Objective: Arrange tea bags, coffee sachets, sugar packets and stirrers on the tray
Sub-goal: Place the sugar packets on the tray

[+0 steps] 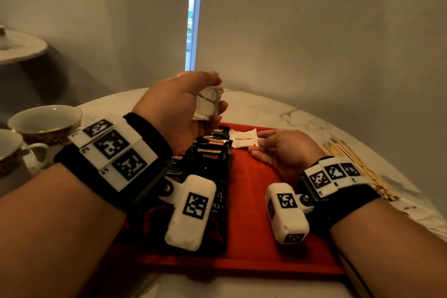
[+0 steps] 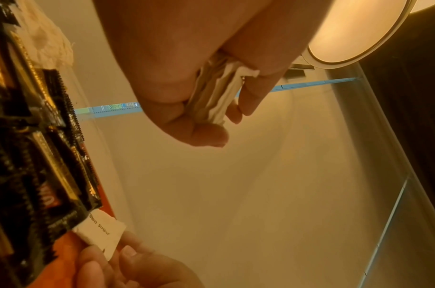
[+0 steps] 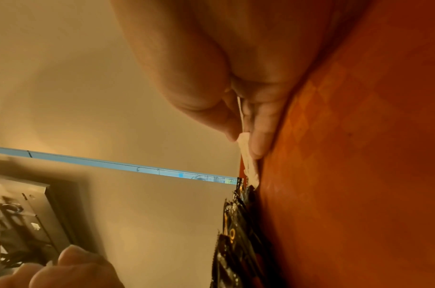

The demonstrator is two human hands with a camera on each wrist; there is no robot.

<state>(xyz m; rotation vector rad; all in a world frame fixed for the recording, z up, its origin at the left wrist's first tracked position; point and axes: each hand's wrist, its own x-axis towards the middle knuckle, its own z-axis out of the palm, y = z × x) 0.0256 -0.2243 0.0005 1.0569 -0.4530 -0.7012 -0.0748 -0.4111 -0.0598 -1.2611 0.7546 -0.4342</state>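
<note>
Tray sits nearest, red, on the marble table — its left half already holds black coffee sachets in an overlapping column, so each label shows. Right half is mostly bare, likely reserved for sugar and stirrers.

Right hand lies low on the tray, thumb and fingers pinching one brown sugar packet by its right edge, flat against the tray surface just beside the top of the sachet column. Looks like it's being set down or squared up to start a sugar row.

Left hand is raised above the sachets, fingers curled round a small stack of sugar packets — the left wrist view shows several edges bunched together. Probably a feed stock: left holds, right places one by one.

Stirrers lie off the tray on the table to the right, not yet placed. Tea bags — can't identify any with confidence. Cups stand off to the left.
</note>
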